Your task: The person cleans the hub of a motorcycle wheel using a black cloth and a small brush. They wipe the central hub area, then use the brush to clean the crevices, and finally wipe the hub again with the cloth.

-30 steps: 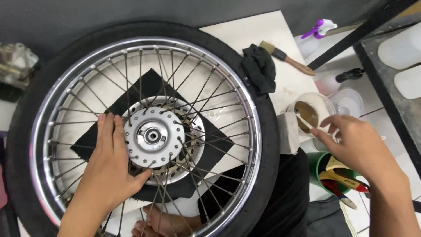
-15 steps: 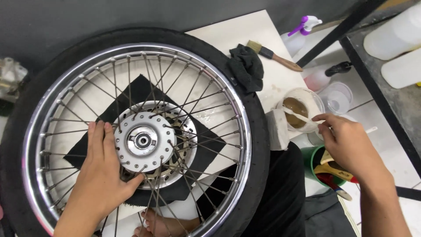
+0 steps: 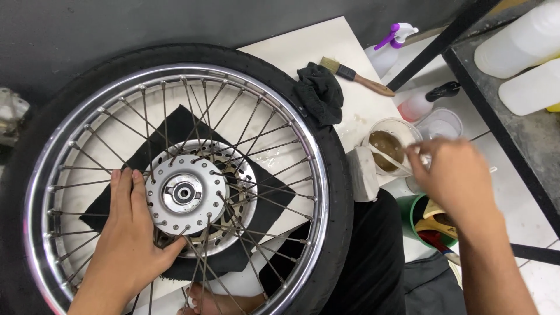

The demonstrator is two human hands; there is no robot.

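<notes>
Black-tyred, chrome-rimmed spoked wheel [image 3: 175, 186] lies flat on a white board [image 3: 326, 52]. Left hand [image 3: 131, 233], fingers spread, presses its spokes beside the silver hub [image 3: 185, 193]. Right hand [image 3: 449, 178] pinches a white stick [image 3: 388, 157] dipped in a brown-filled tub [image 3: 388, 143].

You are in a repair workshop, floor level. A spoked motorcycle wheel [image 3: 175, 186] lies flat on a white board [image 3: 326, 52]. Right of the wheel: black rag [image 3: 321, 93], paintbrush [image 3: 356, 76], spray bottles [image 3: 388, 49], tub of brown liquid [image 3: 388, 146], green bucket of tools [image 3: 411, 213].
</notes>
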